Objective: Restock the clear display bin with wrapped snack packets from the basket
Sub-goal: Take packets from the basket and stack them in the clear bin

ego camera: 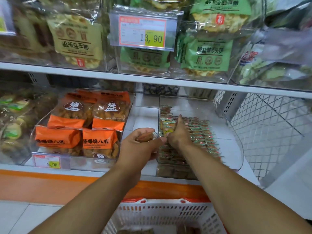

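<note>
Head view: two hands (140, 146) (177, 135), one bin (236, 132), one basket (162, 210).

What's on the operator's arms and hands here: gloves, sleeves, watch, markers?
Nothing worn that shows. The left hand and right hand are bare, no gloves or rings visible. Both forearms are bare to the frame edge: no sleeves, watch, bands, cables or tracking markers in view.
</note>
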A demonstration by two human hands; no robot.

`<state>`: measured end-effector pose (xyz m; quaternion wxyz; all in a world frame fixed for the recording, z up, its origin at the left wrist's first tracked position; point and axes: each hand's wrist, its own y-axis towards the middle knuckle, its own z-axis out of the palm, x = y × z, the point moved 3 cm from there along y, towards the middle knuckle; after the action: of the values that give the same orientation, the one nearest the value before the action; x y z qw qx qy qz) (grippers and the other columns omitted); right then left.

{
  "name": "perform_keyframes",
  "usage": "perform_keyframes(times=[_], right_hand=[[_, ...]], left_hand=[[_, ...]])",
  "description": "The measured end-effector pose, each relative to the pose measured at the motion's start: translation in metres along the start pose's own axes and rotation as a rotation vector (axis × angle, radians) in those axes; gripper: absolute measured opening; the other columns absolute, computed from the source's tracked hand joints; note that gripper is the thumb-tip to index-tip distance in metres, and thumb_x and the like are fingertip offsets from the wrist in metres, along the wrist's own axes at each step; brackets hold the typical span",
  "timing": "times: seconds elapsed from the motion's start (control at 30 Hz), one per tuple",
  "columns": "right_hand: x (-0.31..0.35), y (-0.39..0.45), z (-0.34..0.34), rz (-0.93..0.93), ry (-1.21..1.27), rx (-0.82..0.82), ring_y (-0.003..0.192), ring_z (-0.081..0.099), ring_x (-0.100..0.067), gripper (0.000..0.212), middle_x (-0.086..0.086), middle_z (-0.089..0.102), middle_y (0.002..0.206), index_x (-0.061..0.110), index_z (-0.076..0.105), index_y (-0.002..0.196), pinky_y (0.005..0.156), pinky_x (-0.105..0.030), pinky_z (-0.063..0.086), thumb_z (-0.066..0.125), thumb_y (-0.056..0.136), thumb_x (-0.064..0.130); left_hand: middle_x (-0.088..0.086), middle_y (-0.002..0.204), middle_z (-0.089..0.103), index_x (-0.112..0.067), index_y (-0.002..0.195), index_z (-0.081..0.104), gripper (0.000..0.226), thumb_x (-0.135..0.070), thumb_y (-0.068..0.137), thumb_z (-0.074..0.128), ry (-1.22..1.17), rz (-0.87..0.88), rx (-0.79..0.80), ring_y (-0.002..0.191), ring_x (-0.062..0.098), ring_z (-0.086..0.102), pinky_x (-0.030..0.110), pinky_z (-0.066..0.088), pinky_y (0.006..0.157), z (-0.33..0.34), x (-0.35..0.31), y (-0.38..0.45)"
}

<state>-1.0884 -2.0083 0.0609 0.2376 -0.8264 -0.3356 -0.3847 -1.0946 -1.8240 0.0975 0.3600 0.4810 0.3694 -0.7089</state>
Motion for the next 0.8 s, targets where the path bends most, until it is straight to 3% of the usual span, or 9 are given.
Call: perform_keyframes(times=[0.07,0.2,0.3,0.4,0.6,0.7,0.8], right_hand=[[0.003,-0.002,0.005,-0.029,-0.015,0.054,0.121,0.056,-0.029,0.107,-0.013,0.034,0.161,0.032,-0.006,0.160,0.084,-0.031,0.048,0.063,0.089,-0.008],[0.009,-0.005,0.005,-0.056,-0.071,0.093,0.131,0.052,-0.031,0.107,-0.013,0.035,0.160,0.030,-0.004,0.161,0.083,-0.031,0.050,0.065,0.088,-0.007],[0.008,-0.006,0.007,-0.080,-0.028,0.104,0.146,0.035,-0.033,0.099,-0.010,0.023,0.166,0.028,0.001,0.162,0.113,-0.042,0.040,0.063,0.091,-0.004],[0.006,-0.009,0.009,-0.143,-0.120,0.173,0.154,0.017,-0.029,0.092,-0.005,0.011,0.169,0.024,0.004,0.162,0.122,-0.044,0.025,0.063,0.094,0.004],[0.013,-0.012,-0.009,-0.175,-0.160,0.145,0.153,0.020,-0.024,0.093,0.000,0.013,0.169,0.032,0.008,0.161,0.121,-0.042,0.030,0.064,0.093,0.004],[0.021,-0.025,-0.037,-0.287,-0.125,-0.003,0.144,0.039,-0.020,0.080,-0.002,0.034,0.160,0.032,0.026,0.157,0.112,-0.038,0.042,0.064,0.092,0.005],[0.027,-0.072,-0.066,-0.510,0.058,-0.052,0.118,0.056,0.005,0.047,0.017,0.054,0.138,0.042,0.047,0.141,0.089,-0.020,0.053,0.063,0.097,0.040]], left_hand=[[0.000,0.076,0.071,-0.022,0.103,0.071,0.039,-0.019,0.070,0.092,-0.009,-0.014,0.002,0.067,0.012,0.067,0.026,0.058,0.064,0.002,0.001,-0.001],[0.001,0.080,0.071,-0.022,0.104,0.071,0.036,-0.017,0.074,0.091,0.001,-0.037,-0.001,0.073,0.015,0.068,0.028,0.060,0.068,0.003,0.002,-0.001],[0.002,0.082,0.071,-0.022,0.104,0.071,0.035,-0.017,0.075,0.090,-0.014,-0.047,0.004,0.076,0.016,0.069,0.030,0.060,0.070,0.003,0.000,-0.003],[0.003,0.084,0.072,-0.018,0.109,0.070,0.037,-0.016,0.076,0.088,-0.053,-0.070,0.038,0.078,0.017,0.068,0.029,0.060,0.069,0.003,-0.002,-0.003],[0.006,0.082,0.066,-0.014,0.110,0.067,0.034,-0.017,0.081,0.083,-0.195,-0.133,0.160,0.072,0.015,0.065,0.027,0.058,0.069,0.004,-0.003,-0.004],[0.008,0.080,0.061,-0.014,0.086,0.073,0.014,-0.025,0.081,0.079,-0.360,-0.186,0.205,0.071,0.015,0.061,0.025,0.059,0.064,0.008,-0.008,-0.007],[0.016,0.086,0.068,-0.008,0.077,0.077,0.022,-0.031,0.080,0.077,-0.571,-0.235,0.202,0.078,0.023,0.066,0.030,0.062,0.066,0.012,-0.012,-0.010]])
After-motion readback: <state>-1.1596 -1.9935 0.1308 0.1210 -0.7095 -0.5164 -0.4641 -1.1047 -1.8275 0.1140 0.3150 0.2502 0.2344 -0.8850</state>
